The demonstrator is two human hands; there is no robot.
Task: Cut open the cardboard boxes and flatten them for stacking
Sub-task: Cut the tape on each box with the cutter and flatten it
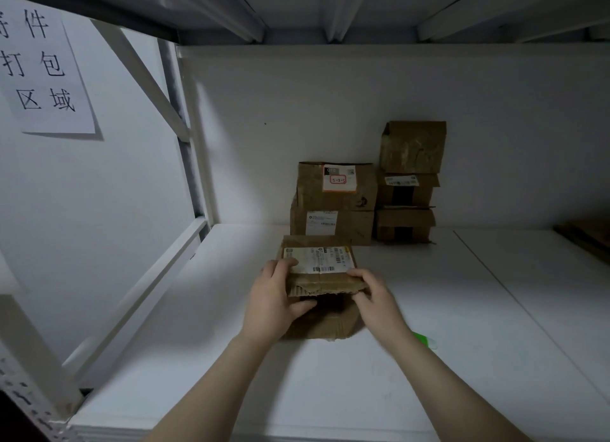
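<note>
Item: one cardboard box (318, 276), small, brown corrugated, lying on the white shelf (462, 309) near its middle, in front of the stacked stock.
Condition: near end stood open, the inside dark. The top flap was raised, its near edge ragged with the fluting exposed. Faces creased and scuffed.
Markings: white shipping label (318, 255) with barcodes across the top panel; print too small to read.
Handling: left hand (274, 296) wrapped the box's left side, fingers curled over the label's corner, thumb at the mouth of the opening. Right hand (373, 296) pinched the flap's right corner, fingers above, thumb below.
Adjacent stock: stack of two labelled boxes (333, 204) just behind, against the back wall; stack of three boxes (409, 184) beside it to the right.
Sundry: green object (424, 339) on the shelf, partly hidden by the right forearm; paper sign (43, 72) on the left wall.
</note>
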